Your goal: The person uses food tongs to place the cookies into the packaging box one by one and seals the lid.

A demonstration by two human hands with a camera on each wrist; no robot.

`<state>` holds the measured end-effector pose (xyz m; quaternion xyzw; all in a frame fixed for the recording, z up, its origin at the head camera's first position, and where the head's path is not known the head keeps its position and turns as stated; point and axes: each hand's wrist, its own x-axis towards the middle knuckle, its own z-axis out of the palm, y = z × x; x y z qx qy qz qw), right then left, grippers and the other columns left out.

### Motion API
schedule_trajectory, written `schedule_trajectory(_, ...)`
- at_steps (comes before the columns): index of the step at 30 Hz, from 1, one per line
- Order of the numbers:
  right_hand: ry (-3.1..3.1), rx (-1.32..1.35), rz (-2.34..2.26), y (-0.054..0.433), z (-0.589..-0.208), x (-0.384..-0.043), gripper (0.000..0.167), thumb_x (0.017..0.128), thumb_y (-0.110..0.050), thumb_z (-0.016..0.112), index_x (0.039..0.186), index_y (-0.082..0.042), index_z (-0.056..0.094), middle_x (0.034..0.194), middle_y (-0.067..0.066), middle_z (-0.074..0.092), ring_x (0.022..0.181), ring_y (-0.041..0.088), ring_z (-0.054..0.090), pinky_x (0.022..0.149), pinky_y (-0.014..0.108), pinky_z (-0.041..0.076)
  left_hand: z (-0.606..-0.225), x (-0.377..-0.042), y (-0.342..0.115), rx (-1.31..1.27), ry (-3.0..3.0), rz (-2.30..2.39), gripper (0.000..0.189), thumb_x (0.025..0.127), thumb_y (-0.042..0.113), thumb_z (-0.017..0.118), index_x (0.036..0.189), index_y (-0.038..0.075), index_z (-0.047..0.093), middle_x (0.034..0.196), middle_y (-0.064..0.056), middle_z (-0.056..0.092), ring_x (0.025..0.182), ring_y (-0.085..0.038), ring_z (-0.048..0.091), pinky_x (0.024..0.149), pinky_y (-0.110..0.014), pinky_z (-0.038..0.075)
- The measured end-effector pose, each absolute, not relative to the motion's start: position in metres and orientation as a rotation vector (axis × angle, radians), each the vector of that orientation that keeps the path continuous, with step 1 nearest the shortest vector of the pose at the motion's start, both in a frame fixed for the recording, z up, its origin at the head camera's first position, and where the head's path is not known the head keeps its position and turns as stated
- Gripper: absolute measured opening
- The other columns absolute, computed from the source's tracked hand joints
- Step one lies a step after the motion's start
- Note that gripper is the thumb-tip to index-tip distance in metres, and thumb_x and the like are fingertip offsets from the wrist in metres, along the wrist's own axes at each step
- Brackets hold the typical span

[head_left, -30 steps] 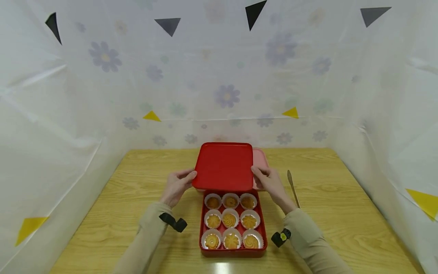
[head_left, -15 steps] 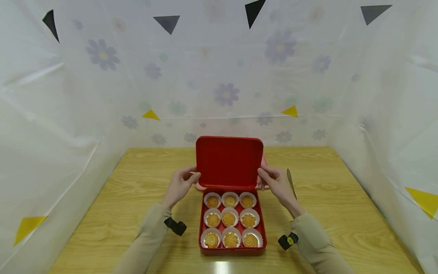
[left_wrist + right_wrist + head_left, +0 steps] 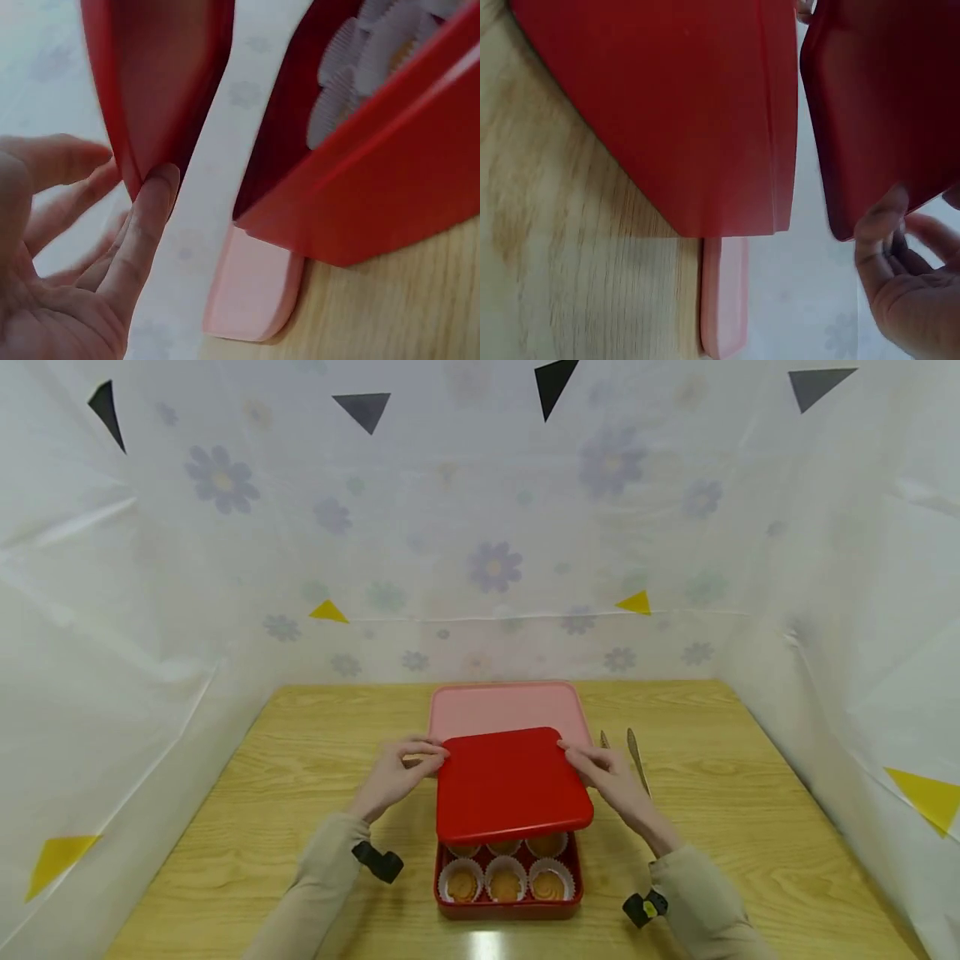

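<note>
In the head view a red lid (image 3: 512, 789) hangs tilted over the back part of a red box (image 3: 510, 912). My left hand (image 3: 397, 774) pinches its left rear corner, and my right hand (image 3: 611, 779) grips the right rear corner. In the box's front row, cookies (image 3: 505, 886) sit in white paper cups; the lid hides most of the rows behind. From the left wrist, a gap shows between the lid (image 3: 165, 82) and the box (image 3: 390, 172). The right wrist view likewise shows the lid (image 3: 885, 112) apart from the box wall (image 3: 667, 127).
Behind the box lies a pink tray (image 3: 510, 703), partly covered by the lid. Metal tongs (image 3: 638, 762) rest on the wooden table (image 3: 300, 752), right of the tray, partly hidden by my right hand. A patterned white sheet (image 3: 420, 527) hangs at the back.
From behind the box, the lid was raised nearly upright, then swung forward over the box with its top side up. Both hands keep hold of it. More of the pink tray now shows.
</note>
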<state>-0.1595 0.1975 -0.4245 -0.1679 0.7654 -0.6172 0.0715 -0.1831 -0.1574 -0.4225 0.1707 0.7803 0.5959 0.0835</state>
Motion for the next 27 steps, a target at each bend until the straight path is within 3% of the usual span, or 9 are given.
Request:
schedule_trajectory(3, 2.462, -0.524, -1.652, 0.195, -0.427, -0.154, 0.056, 0.102, -0.022, 0.057, 0.15, 0.003, 0.042, 0.12, 0.026, 0.068, 0.088, -0.005, 0.064, 0.076, 0.022, 0.055, -0.426, -0.183, -0.154, 0.44, 2.401, 1.664, 0.047, 0.095, 0.024, 0.069, 0.137, 0.007, 0.06, 0.147, -0.019, 0.048, 0.104, -0.028, 0.071, 0.094, -0.049, 0.056)
schedule_trajectory(6, 2.558, -0.573, -1.498, 0.191, -0.429, -0.15, 0.063, 0.1, -0.022, 0.06, 0.153, 0.003, 0.036, 0.087, 0.011, 0.07, 0.073, 0.0, 0.059, 0.066, 0.023, 0.051, -0.426, -0.181, -0.15, 0.36, 2.432, 1.584, 0.066, 0.09, 0.026, 0.075, 0.149, 0.008, 0.048, 0.15, -0.018, 0.048, 0.097, -0.024, 0.072, 0.089, -0.041, 0.057)
schedule_trajectory(10, 2.686, -0.685, -1.344, 0.187, -0.432, -0.147, 0.054, 0.1, -0.02, 0.061, 0.146, 0.003, 0.047, 0.068, -0.003, 0.059, 0.061, -0.001, 0.049, 0.059, 0.022, 0.044, -0.425, -0.18, -0.145, 0.381, 2.535, 1.45, 0.066, 0.087, 0.025, 0.078, 0.145, 0.005, 0.053, 0.127, -0.015, 0.066, 0.1, -0.021, 0.066, 0.082, -0.033, 0.052)
schedule_trajectory(14, 2.73, -0.713, -1.24, 0.188, -0.435, -0.142, 0.054, 0.1, -0.02, 0.061, 0.143, 0.01, 0.048, 0.058, -0.007, 0.048, 0.052, -0.001, 0.04, 0.053, 0.021, 0.039, -0.426, -0.179, -0.143, 0.485, 2.614, 1.348, 0.058, 0.085, 0.024, 0.079, 0.136, 0.002, 0.061, 0.102, -0.01, 0.073, 0.102, -0.025, 0.063, 0.083, -0.032, 0.048)
schedule_trajectory(18, 2.672, -0.666, -1.215, 0.189, -0.437, -0.136, 0.062, 0.1, -0.024, 0.06, 0.145, 0.015, 0.041, 0.057, -0.003, 0.051, 0.049, 0.001, 0.042, 0.05, 0.022, 0.041, -0.427, -0.177, -0.143, 0.538, 2.626, 1.304, 0.059, 0.085, 0.024, 0.079, 0.136, 0.0, 0.06, 0.1, -0.01, 0.074, 0.099, -0.025, 0.064, 0.081, -0.03, 0.05)
schedule_trajectory(21, 2.632, -0.644, -1.23, 0.19, -0.438, -0.134, 0.063, 0.1, -0.025, 0.061, 0.147, 0.012, 0.041, 0.057, 0.0, 0.053, 0.047, 0.002, 0.044, 0.049, 0.024, 0.042, -0.426, -0.176, -0.142, 0.534, 2.618, 1.279, 0.055, 0.084, 0.024, 0.08, 0.131, 0.001, 0.063, 0.1, -0.011, 0.073, 0.096, -0.022, 0.064, 0.078, -0.028, 0.05)
schedule_trajectory(27, 2.553, -0.629, -1.261, 0.19, -0.442, -0.131, 0.064, 0.1, -0.025, 0.061, 0.15, 0.007, 0.039, 0.055, -0.007, 0.048, 0.045, 0.003, 0.043, 0.046, 0.022, 0.039, -0.426, -0.173, -0.141, 0.441, 2.587, 1.287, 0.056, 0.081, 0.023, 0.083, 0.127, -0.001, 0.063, 0.101, -0.011, 0.069, 0.092, -0.019, 0.06, 0.076, -0.029, 0.05)
